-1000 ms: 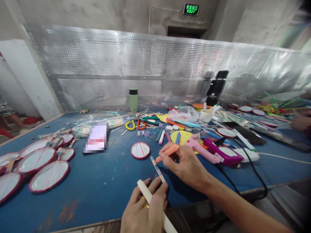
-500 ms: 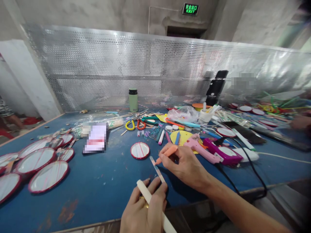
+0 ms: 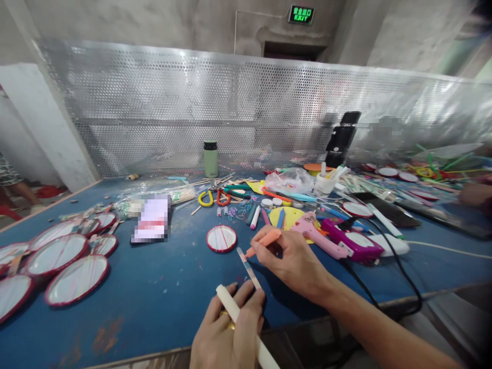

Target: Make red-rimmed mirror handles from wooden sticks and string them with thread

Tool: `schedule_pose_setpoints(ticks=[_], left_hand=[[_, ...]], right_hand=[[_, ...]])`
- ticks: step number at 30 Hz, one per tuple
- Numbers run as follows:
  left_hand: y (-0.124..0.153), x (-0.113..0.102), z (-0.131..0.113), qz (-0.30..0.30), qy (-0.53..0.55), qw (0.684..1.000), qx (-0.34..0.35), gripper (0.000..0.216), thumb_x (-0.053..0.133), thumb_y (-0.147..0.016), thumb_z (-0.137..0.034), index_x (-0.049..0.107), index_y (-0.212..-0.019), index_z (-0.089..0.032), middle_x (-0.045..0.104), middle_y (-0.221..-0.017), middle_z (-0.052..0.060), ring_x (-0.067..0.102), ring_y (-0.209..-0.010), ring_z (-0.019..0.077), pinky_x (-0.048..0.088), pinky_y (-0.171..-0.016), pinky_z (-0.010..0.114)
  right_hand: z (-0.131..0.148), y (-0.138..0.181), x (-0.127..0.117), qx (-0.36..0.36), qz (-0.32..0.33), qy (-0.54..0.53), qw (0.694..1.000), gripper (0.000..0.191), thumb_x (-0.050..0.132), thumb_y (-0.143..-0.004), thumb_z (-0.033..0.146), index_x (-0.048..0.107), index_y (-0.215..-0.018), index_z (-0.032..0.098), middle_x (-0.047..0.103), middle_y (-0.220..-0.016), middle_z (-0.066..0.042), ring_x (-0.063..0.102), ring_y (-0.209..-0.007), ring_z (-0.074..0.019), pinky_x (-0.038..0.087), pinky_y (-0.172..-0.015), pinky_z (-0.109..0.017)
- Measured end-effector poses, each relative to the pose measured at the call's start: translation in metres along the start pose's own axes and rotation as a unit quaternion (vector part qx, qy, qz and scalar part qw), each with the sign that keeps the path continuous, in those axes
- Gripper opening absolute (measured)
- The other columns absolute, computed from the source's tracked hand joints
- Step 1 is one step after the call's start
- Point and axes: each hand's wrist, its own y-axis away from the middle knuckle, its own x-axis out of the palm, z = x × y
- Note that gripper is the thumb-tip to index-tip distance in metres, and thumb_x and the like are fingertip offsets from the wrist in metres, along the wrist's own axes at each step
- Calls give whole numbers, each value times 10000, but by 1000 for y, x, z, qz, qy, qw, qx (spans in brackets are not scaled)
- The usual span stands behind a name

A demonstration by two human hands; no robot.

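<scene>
My right hand [image 3: 294, 261] grips an orange marker [image 3: 265, 242] like a pen, tip down on a thin flat stick [image 3: 249, 267] lying on the blue table [image 3: 154, 292]. My left hand [image 3: 226, 333] sits at the near table edge, its fingertips pressing the stick's near end, while a long white stick [image 3: 238, 320] is held between its fingers. A small round white disc with a red rim [image 3: 222, 238] lies just beyond the stick.
Several red-rimmed discs [image 3: 57, 261] lie at the left. Pink and purple glue guns [image 3: 338, 243] with black cords sit right of my hand. Scissors, markers and clips [image 3: 238, 202] clutter the middle, a green bottle [image 3: 211, 159] stands behind. Another person's hand [image 3: 474, 195] is at far right.
The marker tip has shifted very slightly along the thin stick; both hands otherwise stay in place.
</scene>
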Motion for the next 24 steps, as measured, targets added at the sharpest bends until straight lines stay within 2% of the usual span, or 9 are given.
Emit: schedule_pose_setpoints(ticks=[5,12,24], left_hand=[[0,1,1,-7,6,1000,22,304,371,-987,-134,580,-1207,-106,709,-1171,34,687,-1052,161,603,-825,291],[-4,-2,0,-22,9,1000,7,298,356,-993,-132,588,-1179,-111,731,-1126,23,701,-1020,159,606,-817,287],[-2,0,2,-23,3,1000,10,288,386,-993,-149,614,-1167,-122,732,-1129,16,695,-1035,154,596,-836,270]], right_hand=[[1,0,0,-11,-1,0,1000,180,551,-880,188,652,-731,178,697,-765,27,544,-567,-72,386,-507,-202],[3,0,1,-11,6,0,1000,187,553,-885,183,662,-733,180,678,-737,38,499,-532,-59,374,-496,-196],[6,-3,-5,-19,-17,15,1000,204,544,-887,217,646,-714,187,695,-770,1,603,-639,-108,402,-517,-218]])
